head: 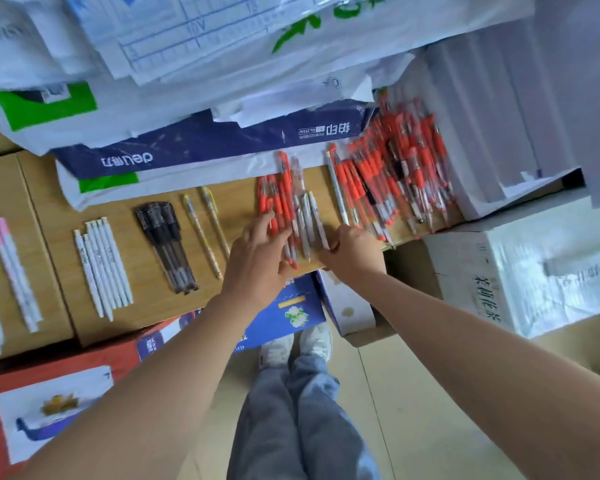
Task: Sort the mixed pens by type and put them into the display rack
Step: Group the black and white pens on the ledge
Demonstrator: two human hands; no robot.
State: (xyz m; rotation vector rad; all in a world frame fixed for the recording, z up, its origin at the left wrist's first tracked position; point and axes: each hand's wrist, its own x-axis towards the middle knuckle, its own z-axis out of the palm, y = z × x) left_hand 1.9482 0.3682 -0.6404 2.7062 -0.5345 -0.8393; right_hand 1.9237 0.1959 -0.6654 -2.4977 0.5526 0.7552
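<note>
Sorted rows lie on the cardboard boxes (45,195): pink-capped pens (13,268), white pens (103,265), black pens (167,244) and two yellow pens (208,230). The left hand (257,254) rests straight, spread fingers on a cluster of red pens (281,199). The right hand (354,251) pinches a white-barrelled pen (317,216) in curled fingers. Farther right lies a red pen heap (395,174).

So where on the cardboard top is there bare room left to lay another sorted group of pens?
Bare cardboard shows between the pink-capped pens and the white pens, between the white pens and the black pens, and between the yellow pens and the mixed group, beyond the left hand. It is crowded from there rightward into the red pile.
</note>
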